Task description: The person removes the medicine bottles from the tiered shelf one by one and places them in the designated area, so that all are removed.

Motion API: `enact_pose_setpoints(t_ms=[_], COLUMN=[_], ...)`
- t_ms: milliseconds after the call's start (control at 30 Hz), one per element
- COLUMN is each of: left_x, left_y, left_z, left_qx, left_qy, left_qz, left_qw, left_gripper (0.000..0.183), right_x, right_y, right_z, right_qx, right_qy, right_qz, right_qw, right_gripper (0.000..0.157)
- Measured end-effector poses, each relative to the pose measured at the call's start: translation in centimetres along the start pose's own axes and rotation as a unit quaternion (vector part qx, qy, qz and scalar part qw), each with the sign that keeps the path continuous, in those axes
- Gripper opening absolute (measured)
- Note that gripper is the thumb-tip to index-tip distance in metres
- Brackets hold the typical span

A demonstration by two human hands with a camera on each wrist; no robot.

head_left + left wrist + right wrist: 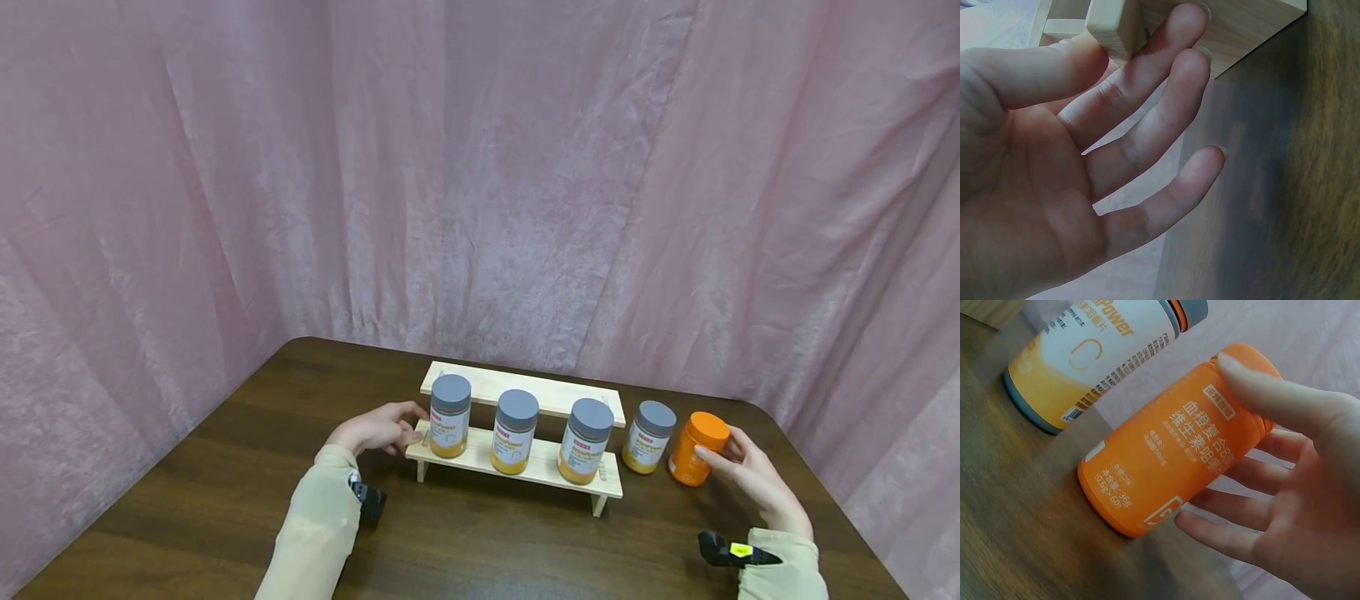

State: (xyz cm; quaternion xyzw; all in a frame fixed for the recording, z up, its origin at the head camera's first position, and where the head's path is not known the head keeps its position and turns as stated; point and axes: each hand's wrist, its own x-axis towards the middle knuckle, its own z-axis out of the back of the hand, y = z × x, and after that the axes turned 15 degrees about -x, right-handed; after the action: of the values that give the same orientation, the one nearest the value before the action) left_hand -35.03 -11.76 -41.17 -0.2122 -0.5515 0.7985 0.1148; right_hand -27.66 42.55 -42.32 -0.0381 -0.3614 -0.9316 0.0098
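My left hand (377, 430) pinches the left end of a two-tier wooden rack (480, 454), its thumb and index finger on the board in the left wrist view. Three grey-lidded jars stand on the lower tier: a left jar (450, 421), a middle jar (513, 437) and a right jar (583, 446). To the right, my right hand (761, 483) holds an orange bottle (1166, 444) near its lid, thumb in front and fingers behind. The bottle's base appears to rest on the table. Beside it stands another grey-lidded jar (648, 439), with a yellow-and-white label.
The rack's upper tier (525, 390) runs behind the jars and carries nothing. All of this sits on a dark brown wooden table (247, 442). Pink curtains (525, 183) hang behind the table and along its sides.
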Motion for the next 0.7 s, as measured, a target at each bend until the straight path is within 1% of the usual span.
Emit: enact_pose_setpoints(t_ms=[67,233,300,367,433,533,700], left_x=[0.0,0.0,0.1,0.1,0.2,0.2,0.1], left_y=[-0.1,-0.2,-0.2,-0.1,0.0,0.1,0.0], left_z=[0.0,0.1,0.0,0.0,0.0,0.0,0.0], left_qx=[0.002,0.009,0.009,0.009,0.007,0.007,0.008], left_qy=[0.000,0.004,0.003,0.001,-0.003,-0.003,0.000], left_qz=[-0.001,-0.003,-0.002,0.000,0.001,0.002,0.000], left_qw=[1.0000,0.9999,1.0000,1.0000,1.0000,1.0000,1.0000], left_gripper=[0.038,0.037,0.037,0.037,0.037,0.039,0.040], right_x=[0.1,0.5,0.5,0.5,0.4,0.3,-0.1], right_y=[0.1,0.6,0.9,1.3,1.7,2.3,3.3], right_z=[0.1,0.3,0.4,0.6,0.8,1.1,1.6], right_qx=[0.002,-0.025,-0.042,-0.044,-0.041,-0.038,-0.077], right_qy=[-0.001,-0.027,-0.029,-0.025,-0.025,-0.034,-0.063], right_qz=[-0.007,-0.043,-0.055,-0.060,-0.058,-0.044,-0.020], right_qw=[1.000,0.998,0.997,0.997,0.997,0.998,0.995], right_gripper=[0.071,0.077,0.079,0.081,0.081,0.080,0.075])
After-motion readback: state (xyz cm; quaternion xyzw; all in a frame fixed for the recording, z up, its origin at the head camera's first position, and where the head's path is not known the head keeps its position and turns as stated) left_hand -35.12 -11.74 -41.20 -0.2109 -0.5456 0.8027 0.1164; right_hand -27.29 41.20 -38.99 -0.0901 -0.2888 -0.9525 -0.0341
